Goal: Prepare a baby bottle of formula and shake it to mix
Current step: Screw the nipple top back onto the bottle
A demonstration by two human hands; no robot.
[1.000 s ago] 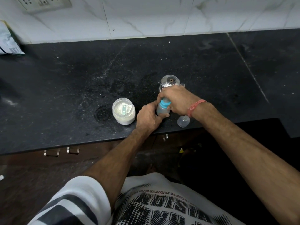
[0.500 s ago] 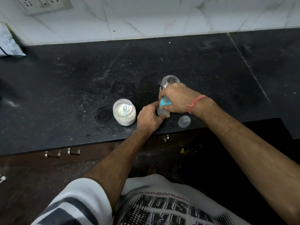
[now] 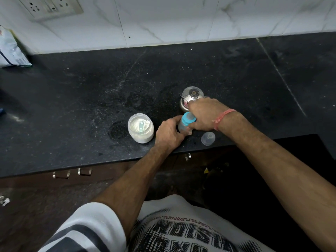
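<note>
One baby bottle (image 3: 183, 126) standing upright near the front edge of the black stone counter (image 3: 91, 99), caught between two hands. Left hand (image 3: 168, 134) curled round the clear lower body of the bottle, fingers wrapped on its near-left side. Right hand (image 3: 204, 113) coming over from the right, thumb and fingers closed on the one blue collar ring (image 3: 188, 119) at the bottle's top; one red thread band (image 3: 222, 117) tied at that wrist. Just beyond the right hand's knuckles, one small steel vessel with a knobbed lid (image 3: 191, 95), partly hidden by the fingers. Near side of the right wrist, apart from the bottle, one clear dome cap (image 3: 208, 138) lying on the counter. Left of the left hand, close but not touching, one open round jar of white formula powder (image 3: 141, 128), with one pale scoop (image 3: 141, 126) resting on the powder inside. Far out to the left of both hands, against the white tiled wall (image 3: 181, 19), one printed packet (image 3: 11, 50), cut off by the frame edge. High above the left hand, one switch and socket plate (image 3: 51, 7) on the wall. Below the counter edge, left of the left forearm, two metal drawer handles (image 3: 72, 173), and one more between the forearms.
</note>
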